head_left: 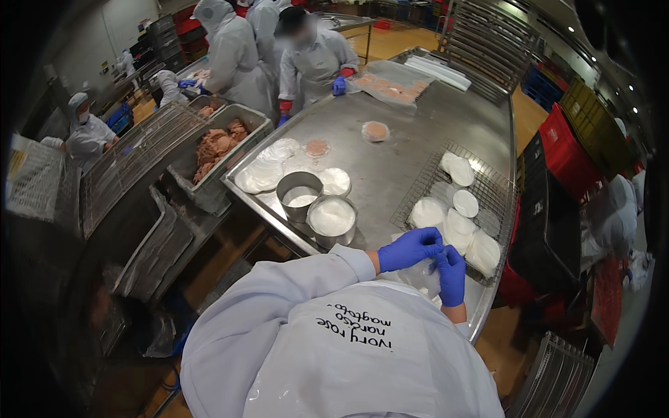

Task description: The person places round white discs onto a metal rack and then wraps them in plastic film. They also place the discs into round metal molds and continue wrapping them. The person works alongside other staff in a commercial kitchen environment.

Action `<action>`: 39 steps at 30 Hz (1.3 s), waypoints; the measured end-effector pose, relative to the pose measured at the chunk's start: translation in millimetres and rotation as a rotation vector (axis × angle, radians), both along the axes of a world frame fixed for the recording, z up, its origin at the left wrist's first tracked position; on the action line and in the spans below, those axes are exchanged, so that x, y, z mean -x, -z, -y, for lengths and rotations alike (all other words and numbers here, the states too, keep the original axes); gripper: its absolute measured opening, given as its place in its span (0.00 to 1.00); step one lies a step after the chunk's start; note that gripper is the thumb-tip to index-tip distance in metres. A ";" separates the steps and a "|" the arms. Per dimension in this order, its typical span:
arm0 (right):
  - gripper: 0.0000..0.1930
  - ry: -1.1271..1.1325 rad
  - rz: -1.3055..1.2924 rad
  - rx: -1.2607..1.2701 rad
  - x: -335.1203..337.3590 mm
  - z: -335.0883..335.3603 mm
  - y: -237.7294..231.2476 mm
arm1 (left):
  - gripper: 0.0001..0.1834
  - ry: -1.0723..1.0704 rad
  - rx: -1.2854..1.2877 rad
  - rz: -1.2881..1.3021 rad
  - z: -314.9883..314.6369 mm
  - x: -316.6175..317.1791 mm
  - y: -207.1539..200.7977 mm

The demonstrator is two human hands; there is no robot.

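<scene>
Both my hands wear blue gloves and meet at the near edge of the steel table. My left hand (410, 249) is closed, its fingertips pinching at the top of a thin, clear plastic film (422, 277). Close beside it, my right hand (451, 277) is closed on the same film, fingers pressed together. The film hangs below the fingertips; whether it is a bag or a sheet I cannot tell. Just beyond my hands, several stacks of white round sheets (458, 228) lie on a wire rack (412, 195).
Two round metal tins (333, 221) with white rounds stand at the table's near left, beside more round sheets (263, 167). A flat pink meat patty (375, 131) lies mid-table. Left is a tub of minced meat (221, 148). A co-worker (313, 63) stands across the table; black crates (547, 216) stand right.
</scene>
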State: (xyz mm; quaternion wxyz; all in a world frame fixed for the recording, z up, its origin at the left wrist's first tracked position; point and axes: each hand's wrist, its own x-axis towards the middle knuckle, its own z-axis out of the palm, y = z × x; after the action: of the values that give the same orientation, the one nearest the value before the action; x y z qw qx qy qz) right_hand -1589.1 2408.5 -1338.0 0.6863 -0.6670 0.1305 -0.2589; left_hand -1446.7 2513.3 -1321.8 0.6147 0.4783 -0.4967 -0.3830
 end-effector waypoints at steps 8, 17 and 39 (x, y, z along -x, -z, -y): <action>0.07 0.118 -0.037 -0.045 -2.7 -0.8 -3.8 | 0.04 -0.151 -0.024 -0.262 0.6 5.7 -2.2; 0.10 0.180 -0.001 -0.059 -6.2 8.4 -14.3 | 0.08 -0.289 -0.014 -0.400 2.5 -24.5 -16.8; 0.07 0.558 -0.481 0.570 -32.2 44.2 43.6 | 0.05 -0.037 -0.054 -0.122 13.6 6.1 18.9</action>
State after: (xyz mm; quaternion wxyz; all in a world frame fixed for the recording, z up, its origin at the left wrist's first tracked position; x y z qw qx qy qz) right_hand -1557.0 2364.3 -1381.7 0.3297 -0.8095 0.3843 -0.2971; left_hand -1452.8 2499.7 -1340.7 0.6377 0.4796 -0.4387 -0.4133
